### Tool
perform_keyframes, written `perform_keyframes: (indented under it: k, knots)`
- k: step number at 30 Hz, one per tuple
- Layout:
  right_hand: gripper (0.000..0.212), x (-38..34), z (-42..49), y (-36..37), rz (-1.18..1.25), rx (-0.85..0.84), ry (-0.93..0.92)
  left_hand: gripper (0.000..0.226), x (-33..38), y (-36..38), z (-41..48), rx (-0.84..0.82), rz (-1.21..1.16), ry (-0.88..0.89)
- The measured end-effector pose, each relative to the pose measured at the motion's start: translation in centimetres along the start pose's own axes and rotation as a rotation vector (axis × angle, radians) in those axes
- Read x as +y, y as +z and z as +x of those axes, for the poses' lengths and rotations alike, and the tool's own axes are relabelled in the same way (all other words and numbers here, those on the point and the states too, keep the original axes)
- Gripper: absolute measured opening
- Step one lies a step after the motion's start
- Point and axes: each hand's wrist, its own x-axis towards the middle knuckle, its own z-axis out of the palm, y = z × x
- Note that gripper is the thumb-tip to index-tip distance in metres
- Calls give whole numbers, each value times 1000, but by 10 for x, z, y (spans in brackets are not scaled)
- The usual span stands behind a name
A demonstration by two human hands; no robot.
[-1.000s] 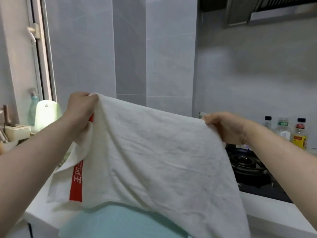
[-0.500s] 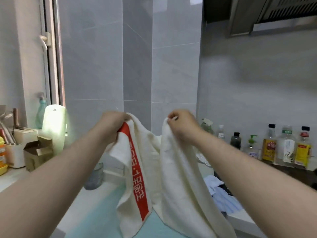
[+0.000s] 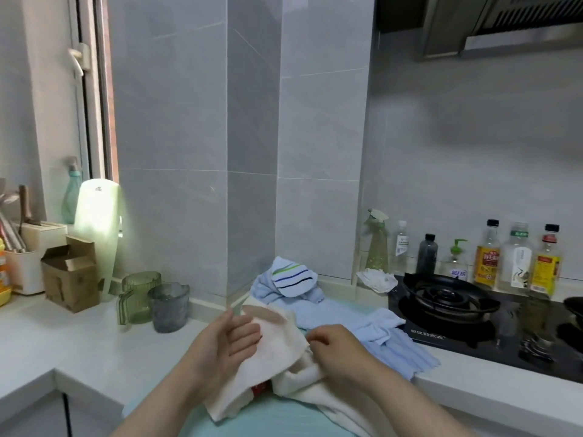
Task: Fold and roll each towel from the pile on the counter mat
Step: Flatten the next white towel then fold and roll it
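- Left hand (image 3: 228, 339) is held palm-inward with the fingers nearly straight and the thumb up. The fingers lie against a raised flap of the white towel (image 3: 277, 351), and nothing shows them curling round it.
- Right hand (image 3: 334, 345) has its fingers curled, knuckles up, pinching the towel's edge just right of that flap. The picture is soft there, so the exact hold is unclear.
- White towel is bunched between the two hands, partly folded over itself, with a red strip (image 3: 260, 387) showing under the left hand. Its lower part trails down towards the near right.
- Towel rests on the pale teal mat (image 3: 277, 417), at the near edge of the counter (image 3: 94, 342).
- Pile (image 3: 372, 326) of light blue towels lies just behind the white one, reaching from the wall corner to the hob (image 3: 448, 298). A striped cloth (image 3: 293, 279) sits on top at the back.
- Bottles (image 3: 487, 253) stand in a row along the wall behind the hob.
- Two cups, one green (image 3: 138, 291) and one grey (image 3: 168, 305), stand left of the hands, with an open cardboard box (image 3: 71, 275) further left.
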Motion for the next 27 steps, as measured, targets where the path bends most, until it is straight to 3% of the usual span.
perform_keyframes:
  k: [2, 5, 10, 13, 14, 17, 20, 22, 25, 27]
  knots:
    - [30, 9, -11, 4, -59, -68, -4, 27, -15, -4, -4, -9, 308, 104]
    - [22, 15, -20, 12, -81, -61, -9, 38, -26, 4, -18, -118, 821, 334]
    - [39, 22, -36, 16, -151, -59, -114, 44, -34, -5, -18, -170, 1268, 490]
    - [52, 24, -44, 15, -127, -23, -82, 17, -34, -18, -15, -81, 1244, 531]
    - [54, 25, -45, 15, -89, 1, -59, 20, -33, -20, -16, -12, 1186, 510]
    - [35, 18, -44, 9, -11, 20, -42, 17, -30, -21, -13, 97, 1119, 517]
    - [15, 12, -40, 3, -26, -27, -33, 55, -28, -10, -20, 148, 1474, 556]
    - [15, 11, -37, -2, -26, 46, 5, 57, -29, -1, -22, 239, 1578, 672]
    - [29, 7, -26, -3, 42, 249, 111, 29, -30, 9, -22, 187, 1243, 779]
    - [28, -1, -18, 1, 386, 281, 260, 22, -32, 19, -20, 114, 994, 749]
